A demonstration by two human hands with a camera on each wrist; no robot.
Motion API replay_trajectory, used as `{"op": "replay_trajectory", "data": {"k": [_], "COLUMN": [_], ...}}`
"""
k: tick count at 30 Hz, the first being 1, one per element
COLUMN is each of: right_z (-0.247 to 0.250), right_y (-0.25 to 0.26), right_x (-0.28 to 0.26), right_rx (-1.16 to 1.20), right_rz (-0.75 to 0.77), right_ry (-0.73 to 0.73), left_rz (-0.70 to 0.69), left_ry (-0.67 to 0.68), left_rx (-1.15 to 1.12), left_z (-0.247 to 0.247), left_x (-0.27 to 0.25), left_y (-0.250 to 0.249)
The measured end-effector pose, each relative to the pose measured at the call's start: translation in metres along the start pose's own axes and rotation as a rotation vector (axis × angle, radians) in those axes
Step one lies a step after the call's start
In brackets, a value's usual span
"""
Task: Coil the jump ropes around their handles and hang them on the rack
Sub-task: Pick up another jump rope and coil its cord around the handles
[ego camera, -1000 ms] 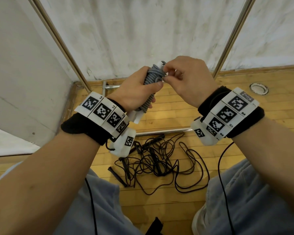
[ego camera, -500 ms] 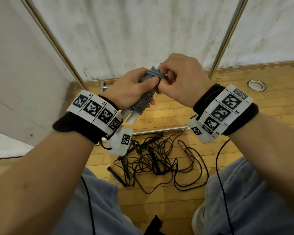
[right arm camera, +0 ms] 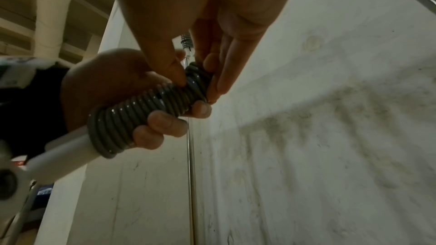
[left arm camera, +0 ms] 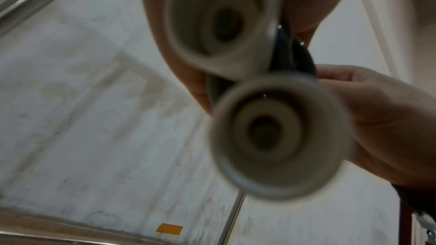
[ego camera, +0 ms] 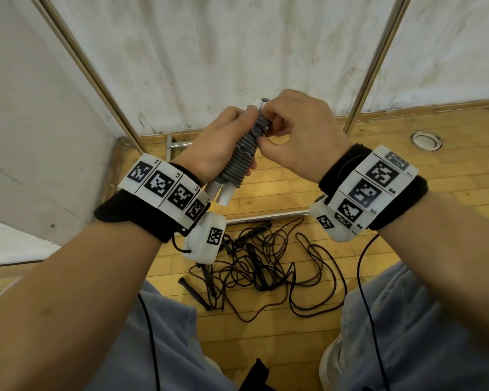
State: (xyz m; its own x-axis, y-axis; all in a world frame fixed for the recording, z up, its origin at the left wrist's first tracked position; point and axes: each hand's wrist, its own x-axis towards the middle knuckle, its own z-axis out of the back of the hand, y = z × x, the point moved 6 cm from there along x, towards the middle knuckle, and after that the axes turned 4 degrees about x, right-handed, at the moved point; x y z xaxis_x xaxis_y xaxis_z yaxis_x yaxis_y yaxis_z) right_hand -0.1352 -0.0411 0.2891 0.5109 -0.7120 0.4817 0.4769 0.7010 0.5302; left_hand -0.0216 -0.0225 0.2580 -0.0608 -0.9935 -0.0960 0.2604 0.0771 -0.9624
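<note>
A grey jump rope point(ego camera: 242, 156) is wound in tight coils round its two white handles point(ego camera: 223, 193), held in front of me above the floor. My left hand point(ego camera: 223, 142) grips the coiled bundle round its middle. My right hand point(ego camera: 290, 134) pinches the top turns of the grey rope point(right arm camera: 195, 79) near the handle tips. The right wrist view shows the coils point(right arm camera: 146, 113) and my left fingers point(right arm camera: 165, 120) curled under them. In the left wrist view the two round handle ends point(left arm camera: 278, 133) fill the frame, blurred.
A tangle of black jump ropes point(ego camera: 260, 266) with black handles lies on the wooden floor between my knees. Metal rack poles point(ego camera: 376, 63) rise on either side against a white wall, with a low rack bar point(ego camera: 266, 217) across the floor. A round floor fitting point(ego camera: 425, 140) sits at the right.
Both hands have tilted the bundle so more of the coil shows below my left hand. My right fingers have shifted on the top turns of the rope.
</note>
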Motion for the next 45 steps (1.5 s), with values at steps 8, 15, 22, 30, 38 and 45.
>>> {"op": "replay_trajectory", "data": {"k": [8,15,22,30,38,45], "right_z": [-0.003,0.0,0.013,0.005,0.005,-0.007], "right_y": [0.002,0.003,0.0,0.005,-0.005,-0.025], "right_x": [-0.002,-0.001,-0.001,-0.004,0.003,0.0], "right_rx": [-0.064,-0.112,-0.07,-0.07,-0.023,0.401], "right_rz": [-0.002,-0.021,0.009,0.092,0.015,-0.313], "right_ry": [-0.022,-0.042,-0.196,-0.187,-0.234,-0.239], "left_rz": [0.052,0.026,0.02,-0.034,-0.038,-0.174], "left_ry": [-0.121,-0.116,-0.144,-0.183,-0.226,-0.244], "left_rx": [0.056,-0.011,-0.096,-0.038,-0.055,0.221], "left_z": [0.0,-0.005,-0.008,-0.004,-0.005,0.001], "left_x": [0.005,0.007,0.011,0.002,0.001,0.001], "left_y": [0.007,0.01,0.003,0.0,-0.001,0.001]}}
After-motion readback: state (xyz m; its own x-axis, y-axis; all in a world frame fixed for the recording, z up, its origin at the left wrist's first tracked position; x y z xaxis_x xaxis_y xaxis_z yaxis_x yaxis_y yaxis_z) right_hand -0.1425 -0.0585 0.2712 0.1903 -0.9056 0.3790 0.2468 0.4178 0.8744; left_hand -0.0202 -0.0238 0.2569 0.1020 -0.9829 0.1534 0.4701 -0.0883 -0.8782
